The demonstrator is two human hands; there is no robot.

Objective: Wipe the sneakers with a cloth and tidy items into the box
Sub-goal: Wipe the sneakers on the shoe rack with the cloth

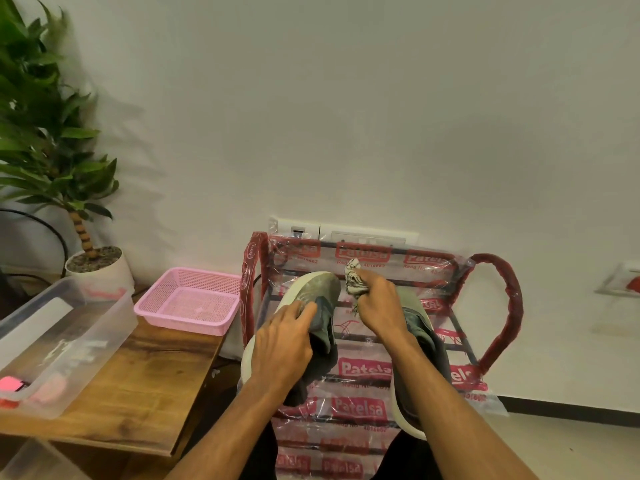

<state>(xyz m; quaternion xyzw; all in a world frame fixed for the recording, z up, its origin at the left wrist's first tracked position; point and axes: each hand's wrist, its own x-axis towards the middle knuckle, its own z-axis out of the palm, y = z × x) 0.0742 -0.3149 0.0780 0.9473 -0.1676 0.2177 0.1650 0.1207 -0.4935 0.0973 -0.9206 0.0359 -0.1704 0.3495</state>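
The left grip [280,344] holds one grey sneaker [320,289] from above, fingers bent over its top. The shoe is tipped, with its pale toe pointing to 12 o'clock. The right grip [377,303] is squeezed tight round a scrunched cloth [354,282]. The cloth sticks out of the fist just beside the toe of that shoe, at its 3 o'clock. I cannot tell if they touch.

The other sneaker [420,323] lies under the right arm, partly hidden. Both shoes are over a red rack [500,306] wrapped in see-through plastic with red words on it.

At 9 o'clock from the rack stands a wooden table [149,375]. On it sits a pink basket [154,294], and further toward 9 o'clock a clear box [100,327] with some pink things inside, too blurry to name. Behind the box, at 12 o'clock, is a green plant [52,140] in a white pot [110,271].
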